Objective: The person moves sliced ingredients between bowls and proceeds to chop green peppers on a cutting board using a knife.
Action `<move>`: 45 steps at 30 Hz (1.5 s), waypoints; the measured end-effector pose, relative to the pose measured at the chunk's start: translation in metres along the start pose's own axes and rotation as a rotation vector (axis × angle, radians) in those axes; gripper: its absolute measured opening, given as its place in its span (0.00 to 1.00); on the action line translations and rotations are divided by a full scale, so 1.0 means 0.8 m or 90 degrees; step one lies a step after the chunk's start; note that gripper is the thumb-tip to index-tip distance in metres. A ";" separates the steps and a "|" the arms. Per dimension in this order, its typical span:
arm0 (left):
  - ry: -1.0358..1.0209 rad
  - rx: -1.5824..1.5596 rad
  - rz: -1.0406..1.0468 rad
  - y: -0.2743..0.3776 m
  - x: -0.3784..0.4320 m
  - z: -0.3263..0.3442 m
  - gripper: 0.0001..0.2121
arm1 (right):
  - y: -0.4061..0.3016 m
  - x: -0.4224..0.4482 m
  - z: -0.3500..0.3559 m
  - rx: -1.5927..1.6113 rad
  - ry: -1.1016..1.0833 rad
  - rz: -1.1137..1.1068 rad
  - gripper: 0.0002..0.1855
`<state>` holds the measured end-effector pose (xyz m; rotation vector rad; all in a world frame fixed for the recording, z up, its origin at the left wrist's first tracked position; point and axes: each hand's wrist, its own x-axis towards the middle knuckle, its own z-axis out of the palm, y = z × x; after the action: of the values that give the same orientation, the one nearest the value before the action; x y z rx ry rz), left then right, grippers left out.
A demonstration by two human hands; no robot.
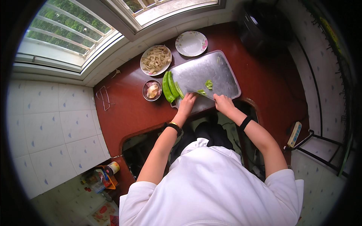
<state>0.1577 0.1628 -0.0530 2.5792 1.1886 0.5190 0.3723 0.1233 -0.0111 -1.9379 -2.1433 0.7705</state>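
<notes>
My right hand [224, 104] grips a kitchen knife [209, 97] by its handle, which my fingers mostly hide. The blade points left across the near part of a metal cutting board [220, 67]. Close to the blade's tip, my left hand [187, 103] bends its fingers down onto a piece of green pepper, largely covered by them. Cut green pepper [201, 92] shows beside the blade, and another piece [208, 84] lies just beyond. Two whole long green peppers [167, 87] rest along the board's left edge, with a narrow green strip [178, 89] next to them.
Beyond the board stand a plate of pale cut strips [156, 60] and a flowered plate [191, 43]. A small metal bowl [152, 90] with pinkish and yellowish food sits left. A wire rack [105, 98], black appliance [263, 28] and power strip [294, 134] are around the red countertop [127, 113].
</notes>
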 end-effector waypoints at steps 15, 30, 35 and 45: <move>-0.045 0.034 0.000 -0.003 0.002 0.004 0.13 | -0.002 0.017 0.010 -0.084 -0.004 -0.013 0.06; 0.032 -0.037 -0.056 0.003 0.018 0.006 0.13 | 0.003 0.016 0.032 0.206 0.124 0.096 0.08; 0.018 0.022 -0.036 -0.002 0.019 0.016 0.14 | -0.017 -0.005 0.006 0.094 0.029 0.067 0.07; 0.006 0.064 0.011 -0.002 0.019 0.015 0.12 | -0.019 0.007 0.029 0.088 0.020 0.103 0.07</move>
<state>0.1706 0.1747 -0.0610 2.6768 1.2263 0.4880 0.3480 0.1224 -0.0252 -2.0540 -1.8797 0.8845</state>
